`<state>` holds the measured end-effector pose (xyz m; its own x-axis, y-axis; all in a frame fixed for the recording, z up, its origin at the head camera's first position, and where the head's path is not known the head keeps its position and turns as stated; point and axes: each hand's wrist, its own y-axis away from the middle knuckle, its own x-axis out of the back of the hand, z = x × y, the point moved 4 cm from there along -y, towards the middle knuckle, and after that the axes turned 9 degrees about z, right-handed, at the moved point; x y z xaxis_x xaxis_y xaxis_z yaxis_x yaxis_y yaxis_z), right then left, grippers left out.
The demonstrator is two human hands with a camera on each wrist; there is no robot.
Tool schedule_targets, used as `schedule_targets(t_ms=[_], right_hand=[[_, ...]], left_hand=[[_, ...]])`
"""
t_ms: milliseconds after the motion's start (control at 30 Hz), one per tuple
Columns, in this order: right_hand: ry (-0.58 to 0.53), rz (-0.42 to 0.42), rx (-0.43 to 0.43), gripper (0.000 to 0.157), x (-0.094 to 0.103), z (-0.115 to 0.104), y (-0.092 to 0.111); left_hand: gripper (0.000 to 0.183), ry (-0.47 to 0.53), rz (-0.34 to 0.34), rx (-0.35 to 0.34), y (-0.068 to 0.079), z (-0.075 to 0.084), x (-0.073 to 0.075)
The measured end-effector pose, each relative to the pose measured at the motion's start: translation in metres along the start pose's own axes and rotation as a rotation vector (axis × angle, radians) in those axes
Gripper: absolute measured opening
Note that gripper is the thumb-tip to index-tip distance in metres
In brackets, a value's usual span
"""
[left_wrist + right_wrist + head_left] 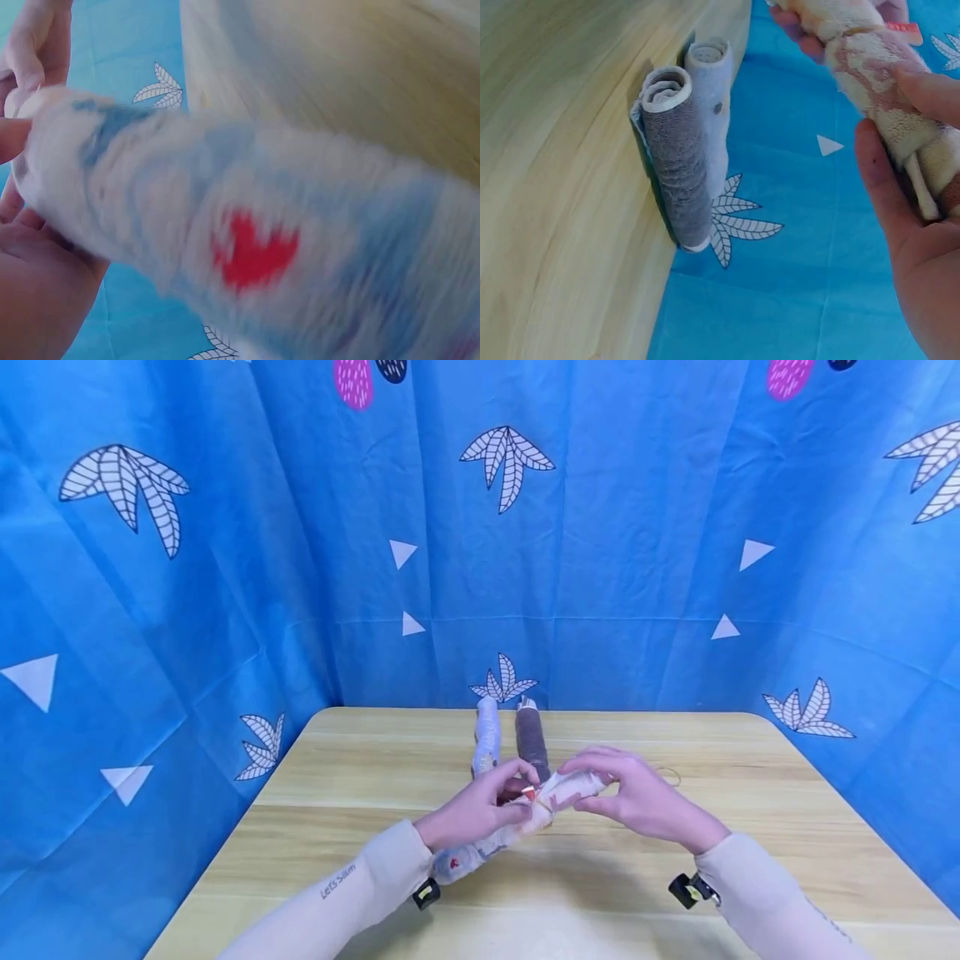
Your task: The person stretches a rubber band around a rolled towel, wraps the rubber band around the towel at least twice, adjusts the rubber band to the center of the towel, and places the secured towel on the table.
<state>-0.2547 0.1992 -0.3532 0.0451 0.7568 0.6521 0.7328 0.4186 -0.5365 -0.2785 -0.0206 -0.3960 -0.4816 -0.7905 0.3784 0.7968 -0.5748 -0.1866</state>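
A rolled towel [577, 790], pale with pinkish and blue patches, is held slantwise above the table by both hands. My left hand [480, 808] grips it around the middle, near a small red tag [904, 32]. Toward the far right end, my right hand [641, 795] holds the roll between thumb and fingers. A thin band [861, 31] cinches the roll between the hands. The near end carries a red heart [253, 251], blurred in the left wrist view. Part of the left hand is hidden behind the roll in the right wrist view.
Beyond the hands, a dark grey rolled towel [532, 739] and a pale lilac-white rolled towel [487, 732] lie side by side on the wooden table [375, 743]. A thin loop [670, 775] lies past the right hand. A blue patterned curtain [630, 568] surrounds the table.
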Motion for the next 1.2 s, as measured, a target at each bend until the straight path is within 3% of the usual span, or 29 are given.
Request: schedule_targets(t_ms=[167,367,500,633,800,967,1200], right_hand=[[0.008,0.027,-0.011,0.044,0.001,0.002,0.002],[-0.035,0.045,-0.082,0.048,0.002,0.007,0.003],[-0.077,0.062,-0.141,0.042,0.002,0.012,0.005],[-0.109,0.102,-0.207,0.032,0.001,0.015,0.007],[-0.128,0.162,-0.222,0.024,-0.003,0.016,0.008],[-0.137,0.168,-0.236,0.021,-0.005,0.016,0.008],[-0.186,0.144,-0.31,0.022,-0.001,0.023,0.006]], left_hand=[[0.037,-0.163,0.046,-0.098,0.005,0.006,-0.001],[0.039,-0.452,0.083,-0.335,0.01,0.018,-0.007],[0.038,-0.614,0.137,-0.454,0.01,0.023,-0.01],[0.037,-0.714,0.156,-0.496,0.009,0.027,-0.012],[0.037,-0.78,0.151,-0.451,0.006,0.027,-0.015],[0.026,-0.768,0.142,-0.414,0.002,0.022,-0.019],[0.015,-0.827,0.187,-0.484,0.004,0.016,-0.018]])
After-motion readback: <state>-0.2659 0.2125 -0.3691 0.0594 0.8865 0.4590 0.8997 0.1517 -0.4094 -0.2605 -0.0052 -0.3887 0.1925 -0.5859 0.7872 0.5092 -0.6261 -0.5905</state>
